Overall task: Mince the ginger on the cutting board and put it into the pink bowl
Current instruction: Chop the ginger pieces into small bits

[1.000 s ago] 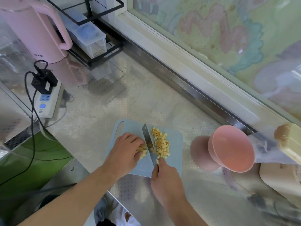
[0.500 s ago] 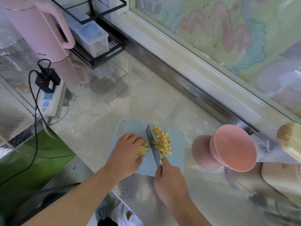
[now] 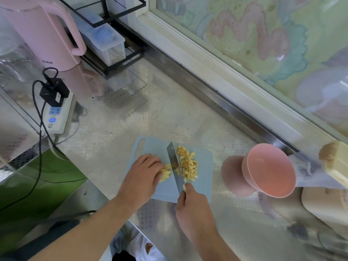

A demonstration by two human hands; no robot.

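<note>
Steel blade first: my right hand [image 3: 194, 208] is wrapped tight around the handle of the knife [image 3: 176, 167], which is hidden inside my fist, and the blade runs away from me across the pale blue cutting board [image 3: 204, 178]. My left hand [image 3: 141, 178] sits curled just left of the blade, fingertips pinning down the uncut ginger strips [image 3: 165, 173], which touch the blade's left face. On the blade's right side I see the minced ginger [image 3: 187, 165], a loose heap of small yellow cubes spread on the board; one sliver clings to the blade near my right thumb. Whether the edge is touching the board I cannot tell.

Off the board's right edge, well apart from the heap, the pink bowl [image 3: 271, 170] stands on the shiny metal counter [image 3: 169, 113] with nothing in it. Far left on the counter a white power strip [image 3: 56, 115] carries black plugs, and behind it stands a pink kettle [image 3: 43, 32] beside a black wire rack [image 3: 120, 59].
</note>
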